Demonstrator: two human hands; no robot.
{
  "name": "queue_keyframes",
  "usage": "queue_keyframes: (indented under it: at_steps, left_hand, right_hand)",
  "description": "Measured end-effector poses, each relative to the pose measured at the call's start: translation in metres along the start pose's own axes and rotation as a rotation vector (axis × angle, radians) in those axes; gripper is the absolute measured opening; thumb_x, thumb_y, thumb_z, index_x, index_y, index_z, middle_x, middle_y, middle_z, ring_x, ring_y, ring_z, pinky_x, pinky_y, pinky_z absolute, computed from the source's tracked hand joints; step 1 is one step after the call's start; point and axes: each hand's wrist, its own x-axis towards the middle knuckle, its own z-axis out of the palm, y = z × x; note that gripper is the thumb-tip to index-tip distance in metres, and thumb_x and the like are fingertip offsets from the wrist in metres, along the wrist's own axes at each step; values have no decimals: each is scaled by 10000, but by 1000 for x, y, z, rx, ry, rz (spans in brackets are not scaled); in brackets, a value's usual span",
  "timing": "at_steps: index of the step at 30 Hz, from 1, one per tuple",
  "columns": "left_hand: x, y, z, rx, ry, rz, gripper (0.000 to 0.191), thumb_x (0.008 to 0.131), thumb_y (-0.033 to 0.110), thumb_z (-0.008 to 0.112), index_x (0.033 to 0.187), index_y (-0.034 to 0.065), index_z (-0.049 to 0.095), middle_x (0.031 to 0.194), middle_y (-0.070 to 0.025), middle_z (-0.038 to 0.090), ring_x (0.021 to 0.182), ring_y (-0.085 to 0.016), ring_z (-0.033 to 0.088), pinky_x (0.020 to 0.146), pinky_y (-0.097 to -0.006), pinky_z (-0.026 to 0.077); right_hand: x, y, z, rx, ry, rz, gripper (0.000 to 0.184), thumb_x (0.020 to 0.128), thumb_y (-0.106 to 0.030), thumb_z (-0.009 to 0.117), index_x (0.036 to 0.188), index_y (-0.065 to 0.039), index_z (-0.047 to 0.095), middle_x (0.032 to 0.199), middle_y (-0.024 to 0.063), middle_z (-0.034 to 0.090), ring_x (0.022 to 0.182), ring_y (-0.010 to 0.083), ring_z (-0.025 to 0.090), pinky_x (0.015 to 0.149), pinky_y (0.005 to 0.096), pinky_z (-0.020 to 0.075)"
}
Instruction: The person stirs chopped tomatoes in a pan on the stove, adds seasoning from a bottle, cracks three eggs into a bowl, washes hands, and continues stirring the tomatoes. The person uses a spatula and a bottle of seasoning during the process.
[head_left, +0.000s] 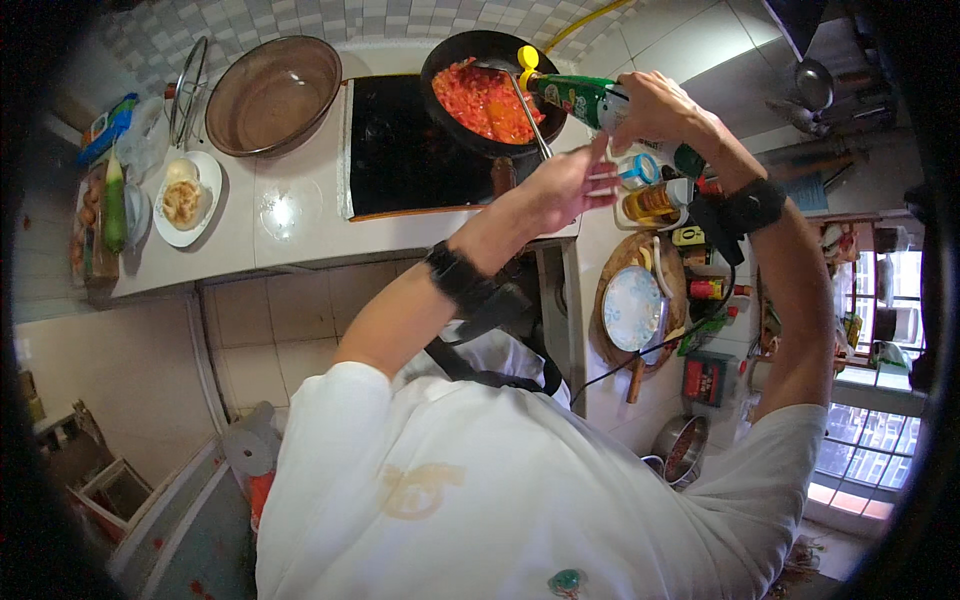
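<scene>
My right hand (660, 112) grips a green bottle (574, 96), tilted with its mouth over the pan. The bottle's yellow flip cap (528, 58) hangs open. Just below the bottle is my left hand (564, 189), fingers spread; whether its thumb touches the bottle I cannot tell. A black wok (551, 127) on the cooktop holds chopped red tomatoes (487, 105) in sauce. The metal shaft of a cooking utensil (529, 112) leans out of the wok towards my left hand, which hides its lower end. The wok's handle (503, 176) points towards me.
Left of the black cooktop (412, 150) stands a brown glass bowl (274, 97), then a white plate (169, 230) with food. At right are an oil bottle (649, 202), a blue-rimmed jar (639, 171), a patterned plate (632, 307) on a round wooden board (607, 259), and a hanging cable (675, 339).
</scene>
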Motion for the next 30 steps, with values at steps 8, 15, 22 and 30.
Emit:
queue_keyframes:
  at_steps: [8, 15, 22, 30]
  left_hand:
    - [70, -21, 0, -448, -316, 170, 473, 887, 500, 464, 1148, 107, 491, 1082, -68, 557, 993, -216, 550, 925, -380, 488]
    - [74, -24, 0, -398, -313, 209, 525, 871, 522, 466, 1183, 99, 476, 1142, -86, 548, 1020, -223, 557, 894, -352, 511]
    - [74, -15, -3, -387, -290, 197, 506, 855, 531, 495, 1112, 95, 514, 1037, -63, 582, 960, -204, 563, 916, -379, 489]
    - [64, -15, -5, -264, -284, 165, 487, 861, 506, 513, 1111, 88, 520, 1009, -46, 588, 930, -180, 575, 904, -359, 497]
  right_hand:
    - [-3, -13, -27, 6, -188, 93, 584, 451, -304, 771, 864, 83, 624, 764, 192, 641, 660, 263, 646, 567, 342, 532]
    - [0, -18, -33, -47, -218, 109, 552, 439, -297, 774, 826, 71, 636, 723, 182, 639, 611, 248, 642, 540, 332, 532]
    - [4, -13, -25, 16, -186, 141, 593, 459, -295, 772, 897, 74, 619, 746, 180, 638, 637, 246, 643, 561, 334, 534]
    - [-11, -8, -18, 141, -134, 145, 575, 488, -280, 764, 923, 65, 612, 768, 176, 643, 632, 252, 635, 576, 330, 533]
